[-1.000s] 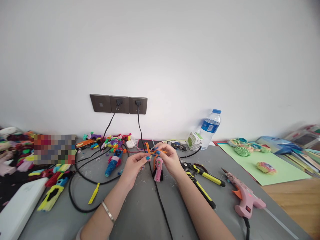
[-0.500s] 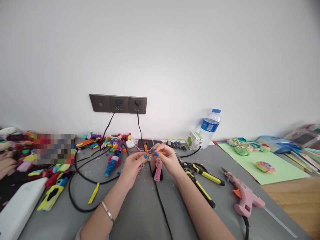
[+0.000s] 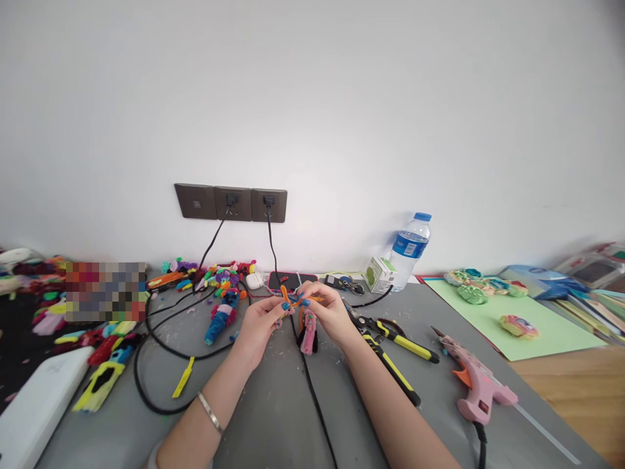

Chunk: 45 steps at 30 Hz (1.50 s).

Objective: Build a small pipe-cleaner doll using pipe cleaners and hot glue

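Note:
At mid table, my left hand point(image 3: 262, 326) is closed in a pinch, its blue-nailed thumb and fingertips on an orange pipe cleaner point(image 3: 284, 292). My right hand point(image 3: 329, 314) pinches the same fuzzy strip from the other side, the fingertips of both hands almost meeting. Some small multicoloured bits show under my left fingertips, too small to make out. A pink and black fuzzy figure point(image 3: 308, 336) is just below my right fingers; whether it lies on the table or hangs from the hand, I cannot tell. A blue fuzzy figure point(image 3: 221, 321) lies left of my left hand.
Yellow-black pliers point(image 3: 390, 368) lie right of my right forearm, with a pink glue gun point(image 3: 481, 391) beyond. Black cables point(image 3: 139, 371) loop across the left side. A water bottle point(image 3: 410, 251) and small box point(image 3: 379, 275) stand by the wall. Several fuzzy figures point(image 3: 105, 378) lie left.
Another person's hand at the far left edge has gone out of view. My fingers have shifted only slightly on the orange pipe cleaner.

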Each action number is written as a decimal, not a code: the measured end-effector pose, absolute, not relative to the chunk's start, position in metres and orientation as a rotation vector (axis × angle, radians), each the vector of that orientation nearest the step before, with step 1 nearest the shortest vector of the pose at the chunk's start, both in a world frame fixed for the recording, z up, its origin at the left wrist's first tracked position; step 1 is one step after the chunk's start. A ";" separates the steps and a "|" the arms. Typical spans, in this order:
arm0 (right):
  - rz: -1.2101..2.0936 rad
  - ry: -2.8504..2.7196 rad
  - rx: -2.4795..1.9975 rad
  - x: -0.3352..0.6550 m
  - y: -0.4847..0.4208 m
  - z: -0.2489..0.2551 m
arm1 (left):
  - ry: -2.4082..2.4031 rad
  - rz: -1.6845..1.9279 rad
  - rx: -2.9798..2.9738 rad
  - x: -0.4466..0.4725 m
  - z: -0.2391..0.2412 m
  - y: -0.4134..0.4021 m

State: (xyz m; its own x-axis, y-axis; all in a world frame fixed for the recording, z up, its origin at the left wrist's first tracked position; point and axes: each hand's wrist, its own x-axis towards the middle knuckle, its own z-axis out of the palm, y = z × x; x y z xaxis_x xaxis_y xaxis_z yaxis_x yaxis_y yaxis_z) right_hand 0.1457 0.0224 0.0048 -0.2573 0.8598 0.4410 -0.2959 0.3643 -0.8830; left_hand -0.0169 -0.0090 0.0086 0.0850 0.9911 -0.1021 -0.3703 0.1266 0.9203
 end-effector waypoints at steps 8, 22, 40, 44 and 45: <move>1.187 -1.407 -0.566 0.145 0.023 0.004 | 0.965 1.238 0.877 -0.016 0.011 -0.010; 1.230 -1.398 -0.547 0.145 0.023 0.003 | 0.997 1.212 0.924 -0.017 0.012 -0.012; 1.276 -1.431 -0.498 0.144 0.023 0.003 | 0.973 0.986 1.196 -0.019 0.011 -0.013; 1.371 -1.437 -0.490 0.143 0.022 0.002 | 0.974 0.965 1.248 -0.019 0.015 -0.013; 1.373 -1.438 -0.492 0.143 0.022 0.002 | 0.977 0.955 1.254 -0.019 0.016 -0.014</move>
State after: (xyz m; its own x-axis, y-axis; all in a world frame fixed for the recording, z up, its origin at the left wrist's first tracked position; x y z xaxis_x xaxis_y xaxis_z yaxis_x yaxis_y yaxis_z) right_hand 0.1433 0.0219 0.0022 -0.3749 0.8416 0.3888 -0.3492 0.2603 -0.9002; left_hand -0.0190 -0.0135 0.0156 0.3051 0.9504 -0.0598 -0.0386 0.0750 0.9964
